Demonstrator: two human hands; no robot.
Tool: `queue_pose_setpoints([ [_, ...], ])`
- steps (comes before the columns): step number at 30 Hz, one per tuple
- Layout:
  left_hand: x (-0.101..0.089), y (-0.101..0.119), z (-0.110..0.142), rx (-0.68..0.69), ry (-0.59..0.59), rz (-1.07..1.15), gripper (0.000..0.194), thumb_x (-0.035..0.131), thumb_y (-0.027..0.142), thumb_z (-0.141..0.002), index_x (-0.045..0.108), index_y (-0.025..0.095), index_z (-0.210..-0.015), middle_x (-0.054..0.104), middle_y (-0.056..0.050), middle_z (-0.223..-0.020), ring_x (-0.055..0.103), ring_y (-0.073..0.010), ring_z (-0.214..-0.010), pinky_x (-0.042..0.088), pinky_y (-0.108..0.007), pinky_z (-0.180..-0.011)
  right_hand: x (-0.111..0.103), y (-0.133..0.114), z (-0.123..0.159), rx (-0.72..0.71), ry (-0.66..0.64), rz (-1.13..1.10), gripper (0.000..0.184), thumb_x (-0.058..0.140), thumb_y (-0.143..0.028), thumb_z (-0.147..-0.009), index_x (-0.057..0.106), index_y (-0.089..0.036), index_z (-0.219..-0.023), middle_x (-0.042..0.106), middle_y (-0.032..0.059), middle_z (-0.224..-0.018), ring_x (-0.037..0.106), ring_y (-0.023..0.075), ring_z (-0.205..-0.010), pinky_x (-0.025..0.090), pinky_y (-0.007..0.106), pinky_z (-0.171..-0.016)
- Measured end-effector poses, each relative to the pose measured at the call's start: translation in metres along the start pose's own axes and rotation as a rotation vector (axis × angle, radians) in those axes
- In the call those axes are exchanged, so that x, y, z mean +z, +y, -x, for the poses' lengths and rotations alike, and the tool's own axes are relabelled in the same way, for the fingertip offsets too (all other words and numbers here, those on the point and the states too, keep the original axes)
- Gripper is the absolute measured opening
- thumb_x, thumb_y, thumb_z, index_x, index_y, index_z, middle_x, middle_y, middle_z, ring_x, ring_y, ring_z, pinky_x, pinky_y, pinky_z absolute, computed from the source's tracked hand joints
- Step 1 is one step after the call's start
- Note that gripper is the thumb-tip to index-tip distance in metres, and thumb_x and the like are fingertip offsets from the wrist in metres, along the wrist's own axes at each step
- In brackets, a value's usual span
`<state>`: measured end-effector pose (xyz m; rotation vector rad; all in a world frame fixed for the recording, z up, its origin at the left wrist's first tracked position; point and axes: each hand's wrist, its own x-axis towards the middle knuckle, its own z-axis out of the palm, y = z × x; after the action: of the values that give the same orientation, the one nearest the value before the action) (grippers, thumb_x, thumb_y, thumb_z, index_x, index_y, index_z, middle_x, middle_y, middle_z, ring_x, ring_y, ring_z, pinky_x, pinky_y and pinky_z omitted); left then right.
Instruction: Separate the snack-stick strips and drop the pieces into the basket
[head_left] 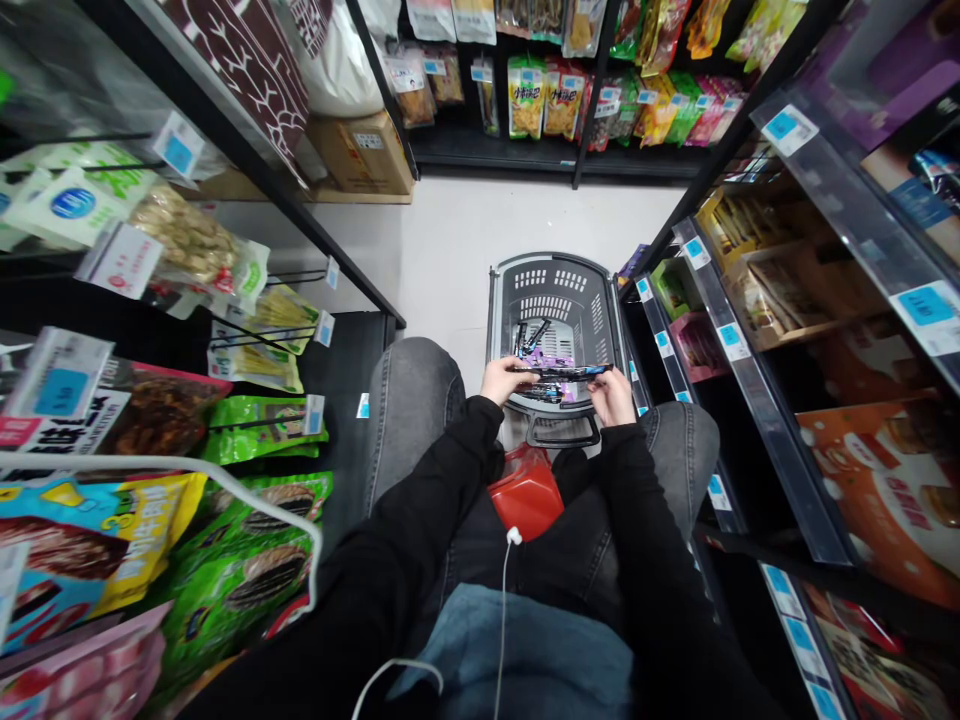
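Note:
My left hand (504, 380) and my right hand (611, 397) grip opposite ends of a long, thin dark packet (562, 374), held level over the near part of a grey shopping basket (555, 262). Whether it is one packet or a few stacked together I cannot tell. Inside the basket lie several small black and purple packets (534, 337), partly hidden behind the held one. The basket stands on the floor ahead of my knees, its handle (562, 430) folded toward me. Fingers of both hands are closed on the packet's ends.
Shelves with price tags (731, 340) rise close on the right. Bagged snacks (266, 430) hang on the left, and more snack bags (544, 98) fill the back shelf. A cardboard box (364, 155) sits at the back left. A red plastic object (526, 495) is between my legs.

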<state>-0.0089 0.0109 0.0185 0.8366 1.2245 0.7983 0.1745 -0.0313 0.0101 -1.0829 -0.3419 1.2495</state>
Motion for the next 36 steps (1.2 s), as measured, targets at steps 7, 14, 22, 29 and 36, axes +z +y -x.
queue_pose_setpoints([
  [7,0.009,-0.011,0.01,0.073,-0.516,-0.682,0.032,0.064,0.015,-0.059,0.065,0.016,-0.091,0.063,0.004,-0.063,0.054,-0.0087,-0.048,0.043,-0.019,-0.049,0.0,-0.003,0.005,0.049,0.064,0.118,0.023,0.05,-0.015,-0.049,0.042,-0.019,-0.07,0.043,-0.0078,-0.06,0.042,0.0063,-0.056,0.036,0.018,-0.05],
  [14,0.025,-0.015,0.022,0.078,-0.511,-0.64,0.027,0.044,0.026,-0.079,0.057,0.017,-0.1,0.066,-0.004,-0.079,0.061,-0.0133,-0.055,0.045,-0.021,-0.047,0.009,0.011,0.007,-0.039,0.105,0.325,0.029,0.048,-0.017,-0.049,0.04,-0.021,-0.077,0.04,-0.0076,-0.066,0.038,0.0057,-0.053,0.03,0.016,-0.044],
  [22,0.026,-0.019,0.021,0.337,-0.351,-0.921,0.032,0.041,0.027,-0.082,0.059,0.019,-0.107,0.068,-0.004,-0.084,0.063,-0.0165,-0.076,0.047,-0.026,-0.074,0.004,0.03,0.002,-0.137,0.116,0.455,0.035,0.051,-0.013,-0.051,0.038,-0.021,-0.082,0.043,-0.0042,-0.077,0.044,0.0076,-0.063,0.039,0.018,-0.052],
  [29,0.028,-0.017,0.025,0.357,-0.249,-1.03,0.036,0.042,0.027,-0.083,0.055,0.025,-0.117,0.063,-0.003,-0.111,0.055,-0.0188,-0.104,0.039,-0.028,-0.091,0.006,0.036,0.006,0.053,0.092,0.262,0.048,0.054,-0.012,-0.051,0.035,-0.023,-0.094,0.05,-0.0042,-0.083,0.051,0.008,-0.066,0.044,0.02,-0.054],
  [36,0.029,-0.02,0.025,0.331,-0.203,-1.003,0.037,0.041,0.028,-0.084,0.055,0.024,-0.118,0.064,-0.005,-0.107,0.057,-0.0219,-0.101,0.038,-0.031,-0.092,0.009,0.038,0.009,-0.017,0.001,0.233,0.055,0.055,-0.007,-0.048,0.037,-0.022,-0.098,0.052,-0.004,-0.083,0.052,0.0074,-0.067,0.044,0.019,-0.058],
])
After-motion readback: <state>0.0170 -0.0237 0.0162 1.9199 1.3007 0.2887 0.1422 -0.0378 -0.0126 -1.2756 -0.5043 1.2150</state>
